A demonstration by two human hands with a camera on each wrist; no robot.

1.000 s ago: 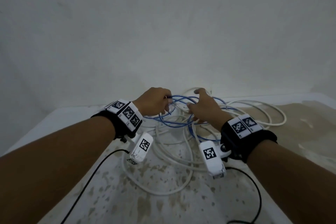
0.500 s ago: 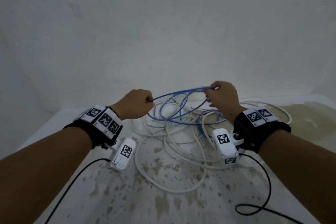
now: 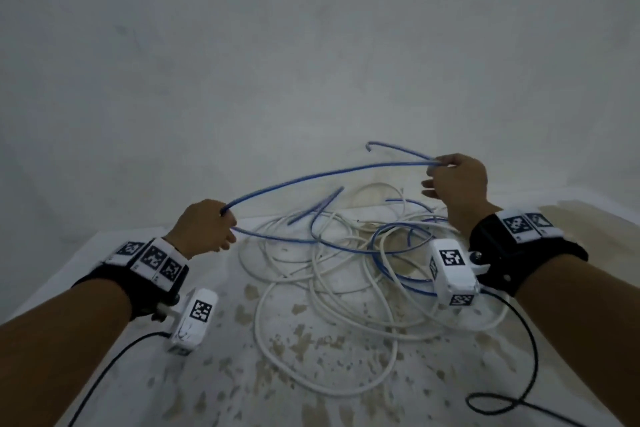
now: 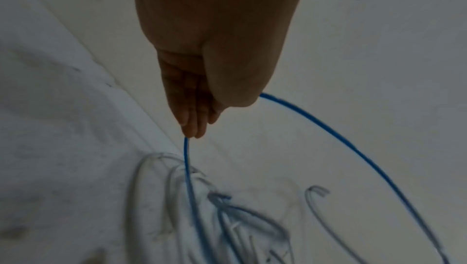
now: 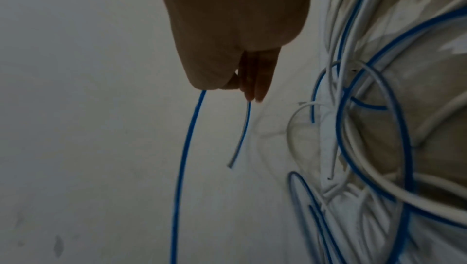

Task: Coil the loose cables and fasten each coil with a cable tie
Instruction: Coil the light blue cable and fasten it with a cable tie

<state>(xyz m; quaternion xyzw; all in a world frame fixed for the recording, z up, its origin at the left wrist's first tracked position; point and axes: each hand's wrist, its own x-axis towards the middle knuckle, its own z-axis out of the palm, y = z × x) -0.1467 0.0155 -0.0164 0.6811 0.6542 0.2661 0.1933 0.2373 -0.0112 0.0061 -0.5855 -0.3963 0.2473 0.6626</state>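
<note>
A thin blue cable (image 3: 322, 177) arcs in the air between my two hands above a tangle of white cables (image 3: 325, 291) on the table. My left hand (image 3: 207, 229) grips the blue cable at the left; in the left wrist view the blue cable (image 4: 328, 128) runs out both sides of the left hand (image 4: 202, 98). My right hand (image 3: 453, 180), raised at the right, pinches the cable near its free end (image 3: 370, 145). In the right wrist view the short free end (image 5: 240, 138) hangs below the right hand (image 5: 235, 68). More blue loops (image 3: 398, 253) lie mixed in the white pile.
The table (image 3: 138, 392) has a white stained top and stands against a pale wall (image 3: 311, 45). Black leads (image 3: 512, 385) from the wrist cameras trail over the near right and near left of the table.
Both hands have risen and moved apart, the right up and to the right, the left to the left. The blue cable is lifted further out of the pile and its free end now shows.
</note>
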